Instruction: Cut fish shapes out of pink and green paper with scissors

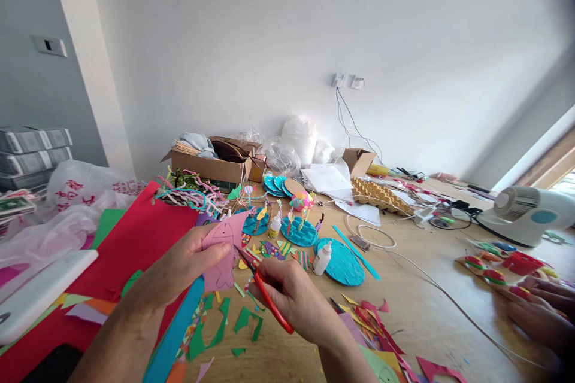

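A piece of pink paper [227,233] with a fish outline drawn on it is pinched in my left hand [197,254], thumb on its front. My right hand [285,290] is closed round the red handles of a pair of scissors [268,299]. The dark blades point up and left at the paper's right edge, beside the drawn fish. Beyond the hands are small decorated paper fish [272,249], two white glue bottles [322,258] and blue round pieces [342,263]. Green paper scraps [211,329] lie below the pink paper.
Red sheets [135,227] and a white device [45,293] lie at the left. Cardboard boxes [211,163] and plastic bags stand by the wall. A white cable [431,281] crosses the table towards a fan [516,215]. Another person's hands [534,305] touch colourful items at the right.
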Tool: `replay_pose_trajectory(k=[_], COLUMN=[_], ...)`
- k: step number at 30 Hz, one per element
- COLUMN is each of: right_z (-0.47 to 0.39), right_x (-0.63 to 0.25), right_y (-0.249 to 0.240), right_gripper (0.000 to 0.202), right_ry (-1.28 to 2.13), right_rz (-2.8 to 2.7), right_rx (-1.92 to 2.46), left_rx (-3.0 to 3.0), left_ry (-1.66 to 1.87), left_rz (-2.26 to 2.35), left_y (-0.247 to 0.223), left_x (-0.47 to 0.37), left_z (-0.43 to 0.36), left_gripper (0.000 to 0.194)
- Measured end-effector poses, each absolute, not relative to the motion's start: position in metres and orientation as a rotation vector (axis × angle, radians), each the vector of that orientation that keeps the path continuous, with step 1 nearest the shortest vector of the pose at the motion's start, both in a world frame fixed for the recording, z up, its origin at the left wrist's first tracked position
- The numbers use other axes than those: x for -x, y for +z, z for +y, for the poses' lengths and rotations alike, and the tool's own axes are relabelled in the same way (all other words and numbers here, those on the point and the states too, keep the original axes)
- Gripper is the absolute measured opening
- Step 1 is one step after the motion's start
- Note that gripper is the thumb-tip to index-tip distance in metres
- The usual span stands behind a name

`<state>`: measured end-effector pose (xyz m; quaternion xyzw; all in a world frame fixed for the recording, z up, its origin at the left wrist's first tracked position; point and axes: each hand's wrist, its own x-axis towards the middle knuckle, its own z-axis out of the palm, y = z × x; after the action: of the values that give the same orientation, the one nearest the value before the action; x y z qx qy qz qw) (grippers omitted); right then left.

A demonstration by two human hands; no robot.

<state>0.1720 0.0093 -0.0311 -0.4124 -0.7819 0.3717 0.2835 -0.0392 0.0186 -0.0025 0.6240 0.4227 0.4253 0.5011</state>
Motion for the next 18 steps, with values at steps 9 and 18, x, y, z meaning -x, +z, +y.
replay_pose_trajectory(k=[9, 18], right_z=[0.0077, 0.0098], right_x=[-0.1716, -0.1671], right_y=[-0.031, -0.0341], right_gripper=[0.034, 0.031], right_ry=[0.921, 1.055], right_rz=[-2.107, -1.997], right_rx=[1.115, 1.073], left_rx=[-1.529, -1.441], left_ry=[1.043, 1.133], left_rz=[1.062, 0.976], left_y=[-0.0022, -0.006], left_x=[0.039, 0.0348], left_z=[0.0181, 0.0216], left_gripper=[0.025, 0.025])
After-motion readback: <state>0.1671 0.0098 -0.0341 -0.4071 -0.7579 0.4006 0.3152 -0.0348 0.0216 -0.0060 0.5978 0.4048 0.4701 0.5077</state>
